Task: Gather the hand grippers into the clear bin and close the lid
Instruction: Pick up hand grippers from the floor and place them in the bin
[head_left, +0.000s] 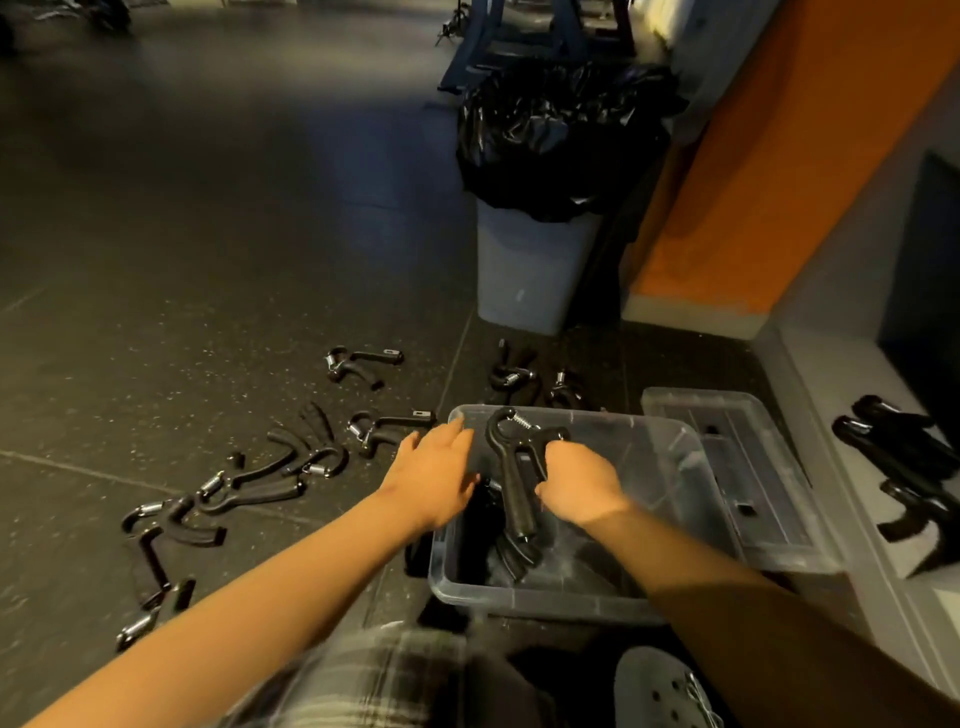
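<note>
Placing hand gripper into clear bin | your right grip clamped on its handle; left grip apart, empty | lay it flat, low, then let go.

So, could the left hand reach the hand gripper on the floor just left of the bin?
Probably yes: the left hand is open and empty, with nothing between it and that hand gripper.

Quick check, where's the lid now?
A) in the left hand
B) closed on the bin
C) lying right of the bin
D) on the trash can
C: the lid lies flat beside the open clear bin, on its right side.
</note>
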